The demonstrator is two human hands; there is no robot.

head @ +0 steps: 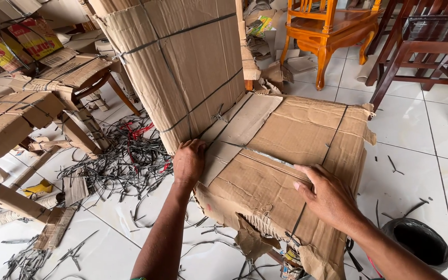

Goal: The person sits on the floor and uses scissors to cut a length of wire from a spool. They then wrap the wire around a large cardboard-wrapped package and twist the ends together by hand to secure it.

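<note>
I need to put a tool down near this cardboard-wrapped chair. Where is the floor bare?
Bare white tiles lie right of the cardboard-wrapped chair, between it, the dark wooden chair and the black bin. Left is crowded: cut strapping pile, cardboard scraps.

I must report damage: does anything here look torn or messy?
Yes. The brown cardboard wrapping under both hands is torn and ragged at its near edge, and cut black plastic straps lie scattered on the white tiled floor.

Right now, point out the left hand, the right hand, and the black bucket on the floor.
left hand (189,162): head view, back of the hand on the cardboard-wrapped seat's edge.
right hand (327,194): head view, back of the hand, flat on the cardboard.
black round bucket (434,256): head view, its near rim.
</note>
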